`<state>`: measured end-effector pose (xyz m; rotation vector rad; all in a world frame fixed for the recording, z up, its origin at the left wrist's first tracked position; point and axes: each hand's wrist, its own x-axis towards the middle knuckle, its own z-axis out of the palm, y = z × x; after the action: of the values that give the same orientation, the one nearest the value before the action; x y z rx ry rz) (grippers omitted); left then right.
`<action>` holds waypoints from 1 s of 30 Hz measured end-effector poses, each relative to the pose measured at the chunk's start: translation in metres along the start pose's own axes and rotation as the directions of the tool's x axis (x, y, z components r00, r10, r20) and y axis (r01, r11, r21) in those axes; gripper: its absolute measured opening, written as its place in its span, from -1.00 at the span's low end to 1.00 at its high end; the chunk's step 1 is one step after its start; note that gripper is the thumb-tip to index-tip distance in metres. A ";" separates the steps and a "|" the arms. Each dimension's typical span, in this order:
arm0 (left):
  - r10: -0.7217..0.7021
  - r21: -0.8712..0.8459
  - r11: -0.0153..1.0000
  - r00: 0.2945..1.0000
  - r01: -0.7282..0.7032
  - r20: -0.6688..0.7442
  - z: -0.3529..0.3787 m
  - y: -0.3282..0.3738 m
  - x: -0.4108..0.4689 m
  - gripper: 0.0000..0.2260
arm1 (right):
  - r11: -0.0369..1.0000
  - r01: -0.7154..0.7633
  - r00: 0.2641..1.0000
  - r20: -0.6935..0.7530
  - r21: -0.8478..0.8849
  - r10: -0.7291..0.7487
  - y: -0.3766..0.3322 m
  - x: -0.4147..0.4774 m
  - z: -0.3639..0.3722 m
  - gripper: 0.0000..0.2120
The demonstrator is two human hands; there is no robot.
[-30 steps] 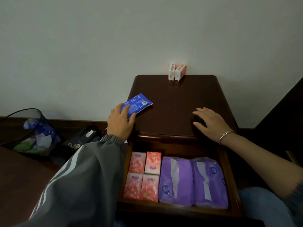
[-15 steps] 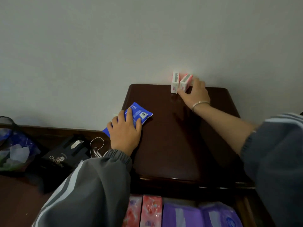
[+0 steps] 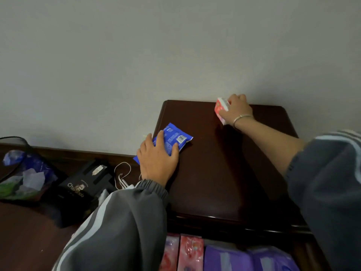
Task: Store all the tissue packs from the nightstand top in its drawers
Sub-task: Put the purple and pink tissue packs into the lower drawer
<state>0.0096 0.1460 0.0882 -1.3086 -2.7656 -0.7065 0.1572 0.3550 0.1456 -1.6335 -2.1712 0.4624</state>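
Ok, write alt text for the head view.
Right hand grips pink packs at the back of a dark nightstand; left hand holds a blue pack at its left edge. The open drawer below shows stored packs, pink and purple.

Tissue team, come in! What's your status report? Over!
Left hand grips blue pack at left edge of nightstand. Right hand grips pink packs by the wall. Drawer open below. Nothing in the way.

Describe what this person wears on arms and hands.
A grey jacket with pale stripes: the left sleeve ends in a ribbed cuff, the right sleeve stops above the forearm. A thin silver bangle circles the right wrist. No gloves.
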 end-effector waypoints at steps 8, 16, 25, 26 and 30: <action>-0.087 -0.040 0.995 0.994 0.090 0.068 -0.024 0.007 -0.004 -0.37 | 0.999 -0.027 0.970 0.243 0.026 0.020 0.040 -0.132 -0.045 -0.30; -0.153 -0.162 0.966 0.954 0.199 0.259 -0.067 -0.014 -0.041 -0.41 | 0.919 -0.059 0.992 0.127 0.390 0.010 0.083 -0.243 -0.068 -0.48; -0.294 -0.621 0.700 0.934 0.354 0.201 -0.085 -0.040 -0.141 -0.51 | -0.004 -0.448 0.885 0.444 0.894 0.141 0.097 -0.331 -0.085 -0.83; -0.298 -0.679 0.626 0.922 0.383 0.246 -0.088 -0.043 -0.151 -0.52 | -0.076 -0.500 0.856 0.506 0.863 0.109 0.099 -0.341 -0.088 -0.84; -0.248 -0.696 0.395 0.799 0.599 0.548 -0.094 -0.056 -0.183 -0.56 | -0.113 -0.705 0.696 0.714 0.700 0.075 0.109 -0.369 -0.092 -0.84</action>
<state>0.0710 -0.0566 0.1161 -0.6720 -3.1672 -2.3617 0.3858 0.0320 0.1349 -1.1686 -0.6255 2.2008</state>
